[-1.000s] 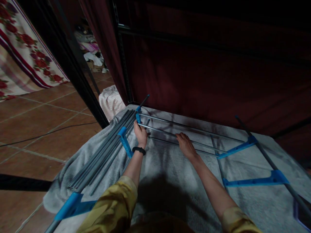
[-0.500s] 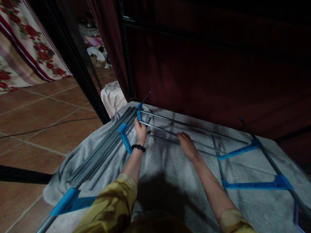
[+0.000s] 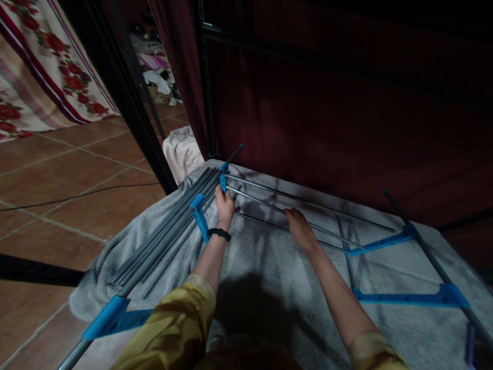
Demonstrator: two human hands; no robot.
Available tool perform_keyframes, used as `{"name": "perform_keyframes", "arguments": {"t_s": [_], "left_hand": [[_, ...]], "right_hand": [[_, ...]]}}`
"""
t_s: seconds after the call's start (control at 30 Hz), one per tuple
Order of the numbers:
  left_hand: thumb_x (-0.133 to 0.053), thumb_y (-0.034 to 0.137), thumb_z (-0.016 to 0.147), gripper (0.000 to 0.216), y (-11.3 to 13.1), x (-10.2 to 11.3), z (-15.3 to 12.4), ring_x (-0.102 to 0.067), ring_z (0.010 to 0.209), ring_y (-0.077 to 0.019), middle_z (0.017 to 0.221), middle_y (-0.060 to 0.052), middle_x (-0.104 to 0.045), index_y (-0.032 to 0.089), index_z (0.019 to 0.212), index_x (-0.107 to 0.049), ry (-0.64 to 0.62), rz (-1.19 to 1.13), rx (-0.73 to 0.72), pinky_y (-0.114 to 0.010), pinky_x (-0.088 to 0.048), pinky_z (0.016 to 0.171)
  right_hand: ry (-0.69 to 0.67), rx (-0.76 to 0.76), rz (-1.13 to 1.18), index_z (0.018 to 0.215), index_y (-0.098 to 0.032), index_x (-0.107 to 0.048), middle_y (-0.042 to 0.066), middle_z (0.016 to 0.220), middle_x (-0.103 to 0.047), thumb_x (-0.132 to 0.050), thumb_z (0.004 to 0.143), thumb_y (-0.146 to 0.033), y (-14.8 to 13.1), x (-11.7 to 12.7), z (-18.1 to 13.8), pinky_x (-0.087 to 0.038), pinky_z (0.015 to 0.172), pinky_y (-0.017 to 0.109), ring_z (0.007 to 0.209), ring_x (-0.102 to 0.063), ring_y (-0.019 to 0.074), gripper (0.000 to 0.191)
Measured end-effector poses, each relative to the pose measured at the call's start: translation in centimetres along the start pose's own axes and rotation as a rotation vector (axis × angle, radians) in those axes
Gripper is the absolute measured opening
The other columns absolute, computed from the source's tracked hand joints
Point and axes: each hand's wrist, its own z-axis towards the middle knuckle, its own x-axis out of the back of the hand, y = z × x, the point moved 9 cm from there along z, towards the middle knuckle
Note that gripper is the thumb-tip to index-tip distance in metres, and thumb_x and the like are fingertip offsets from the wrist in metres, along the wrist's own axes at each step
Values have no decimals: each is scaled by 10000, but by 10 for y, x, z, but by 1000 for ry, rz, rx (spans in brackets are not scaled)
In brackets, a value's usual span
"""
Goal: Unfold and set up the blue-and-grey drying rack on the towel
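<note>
Left hand (image 3: pixel 224 205) still pinches thin grey metal rod (image 3: pixel 269 205) at small blue plastic bracket (image 3: pixel 222 180) near grey fleece blanket's (image 3: pixel 269 288) far-left corner, right hand (image 3: pixel 301 228) stays flat, fingers open, mid-rod; nothing seated yet.

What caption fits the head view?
Left hand and right hand on a grey rod over a grey blanket.
</note>
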Motion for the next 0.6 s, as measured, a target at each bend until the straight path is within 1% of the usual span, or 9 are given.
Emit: {"name": "perform_keyframes", "arguments": {"t_s": [0.1,0.23,0.37,0.47,0.6], "left_hand": [[-593,193,860,173,-1,0,1,-626,1101,-267,1088,-92,-655,211,1032,-592,-10,-12,-15,-439,-474,1085],[-592,177,855,184,-4,-1,3,-629,1116,-262,1088,-90,-657,208,1036,-594,-11,-27,-3,-440,-468,1099],[-588,152,847,214,-6,0,3,-633,1113,-255,1097,-87,-654,205,1054,-595,-10,-20,8,-440,-465,1105],[-597,178,851,194,-5,0,3,-631,1092,-256,1071,-81,-651,217,1042,-594,-20,-13,-5,-439,-473,1092],[-611,261,863,186,-4,-1,3,-614,1087,-268,1069,-89,-634,236,1044,-576,-44,1,-31,-445,-464,1089]], "right_hand": [[-3,3,12,1350,-167,-602,137,1222,-664,-328,1011,-136,-2,-1,-3,-458,1046,395,1124,-604,248,437],[-14,0,9,1366,-143,-585,152,1243,-658,-328,981,-84,-3,-2,-4,-451,1056,397,1135,-602,249,466],[-32,-7,-4,1392,-164,-563,149,1291,-645,-331,955,-50,-4,-3,-3,-436,1068,410,1189,-590,247,508],[-66,-9,-35,1370,-163,-570,150,1279,-650,-332,975,-79,-6,-2,-3,-436,1051,400,1180,-595,247,468],[-116,-18,-104,1261,-139,-616,166,1206,-665,-324,1025,-182,-9,3,-4,-437,1025,407,1126,-615,262,378]]}}
